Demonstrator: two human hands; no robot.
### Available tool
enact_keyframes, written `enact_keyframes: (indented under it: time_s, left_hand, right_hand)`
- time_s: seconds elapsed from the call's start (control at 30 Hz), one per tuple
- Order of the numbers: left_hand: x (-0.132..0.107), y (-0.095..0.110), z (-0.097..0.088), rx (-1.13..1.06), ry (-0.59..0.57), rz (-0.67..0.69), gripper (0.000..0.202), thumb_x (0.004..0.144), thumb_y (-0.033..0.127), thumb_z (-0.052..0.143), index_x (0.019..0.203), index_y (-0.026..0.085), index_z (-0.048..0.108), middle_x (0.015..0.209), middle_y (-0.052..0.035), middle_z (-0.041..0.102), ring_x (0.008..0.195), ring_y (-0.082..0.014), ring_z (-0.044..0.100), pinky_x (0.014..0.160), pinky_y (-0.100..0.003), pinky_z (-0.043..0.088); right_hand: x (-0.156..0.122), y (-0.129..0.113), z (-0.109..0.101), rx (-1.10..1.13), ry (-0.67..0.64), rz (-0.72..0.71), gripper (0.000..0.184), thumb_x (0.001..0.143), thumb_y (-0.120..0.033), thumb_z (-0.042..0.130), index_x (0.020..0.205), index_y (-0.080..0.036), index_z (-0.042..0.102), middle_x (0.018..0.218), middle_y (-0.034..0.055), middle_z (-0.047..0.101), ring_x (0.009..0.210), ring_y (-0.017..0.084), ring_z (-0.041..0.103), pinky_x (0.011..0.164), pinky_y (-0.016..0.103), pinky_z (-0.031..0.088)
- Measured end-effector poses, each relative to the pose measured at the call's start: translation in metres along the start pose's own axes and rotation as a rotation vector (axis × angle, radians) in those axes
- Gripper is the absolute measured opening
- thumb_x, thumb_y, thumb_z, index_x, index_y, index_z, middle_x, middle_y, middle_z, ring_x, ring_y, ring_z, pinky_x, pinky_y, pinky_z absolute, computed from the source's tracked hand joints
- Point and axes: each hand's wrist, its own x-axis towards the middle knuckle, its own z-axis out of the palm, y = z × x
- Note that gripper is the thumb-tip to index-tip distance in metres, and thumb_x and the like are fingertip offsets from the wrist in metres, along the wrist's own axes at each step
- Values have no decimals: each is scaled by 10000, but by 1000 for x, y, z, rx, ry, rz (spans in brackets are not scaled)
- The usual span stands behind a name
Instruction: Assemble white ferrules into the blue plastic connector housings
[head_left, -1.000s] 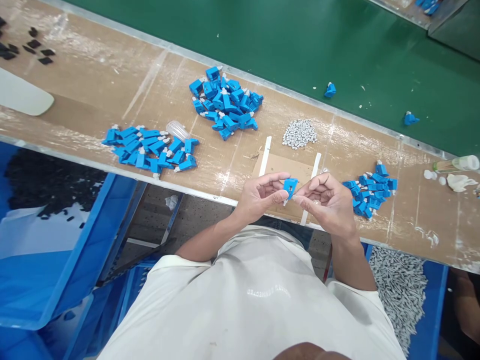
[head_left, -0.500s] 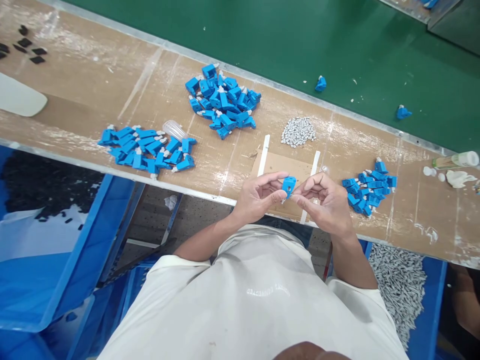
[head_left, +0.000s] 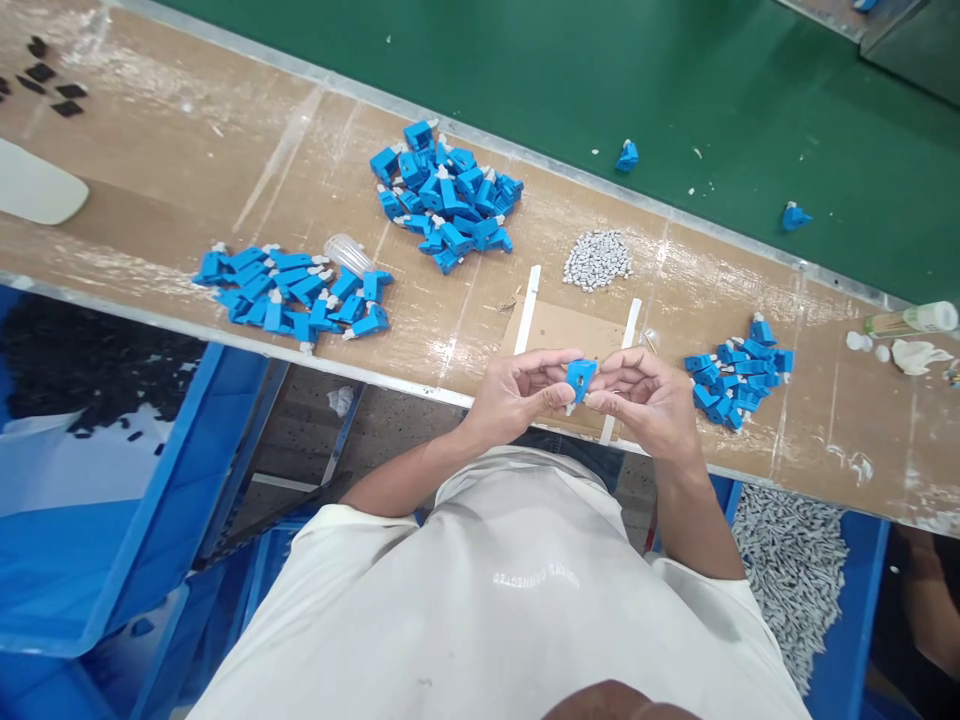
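Observation:
My left hand (head_left: 517,392) pinches a small blue plastic part (head_left: 580,378) between thumb and fingers, with a small pale bit showing at its lower end. My right hand (head_left: 649,400) is closed, thumb and fingertips pressed to the right side of that same part. Any tiny piece between the right fingertips is hidden. Both hands are over a cardboard sheet (head_left: 574,330) edged by two white tape strips. Beyond it lies a heap of small grey pieces (head_left: 598,260). To the right of my right hand is a pile of blue parts (head_left: 739,372) with pale tips.
Two more piles of blue parts (head_left: 450,200) (head_left: 292,290) lie on the bench's left half, near a clear plastic scoop-like piece (head_left: 348,253). A green belt (head_left: 525,60) runs behind, carrying two blue parts. Blue bins (head_left: 150,510) stand below. A bottle (head_left: 915,318) lies far right.
My right fingertips have come in against the blue part, which has shifted slightly right and down. The two blue parts on the green belt have moved left.

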Motion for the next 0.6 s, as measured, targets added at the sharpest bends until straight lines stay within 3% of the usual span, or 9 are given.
enact_keyframes:
  time_s: [0.2,0.6]
  left_hand:
    - [-1,6,4,-26,-12,14,557,695,450,918,1133,139,772,779,-40,748,636,-129,690,630,-244,572]
    - [-2,9,-5,104,-61,48,543,741,467,873,1153,132,759,776,-58,757,637,-146,695,628,-258,563]
  right_hand:
    - [1,4,1,103,30,28,596,507,-523,996,894,-222,657,703,0,739,625,172,707,630,307,614]
    - [7,10,6,137,-37,143,702,450,-488,1011,929,-234,564,642,-39,722,534,166,682,543,283,573]
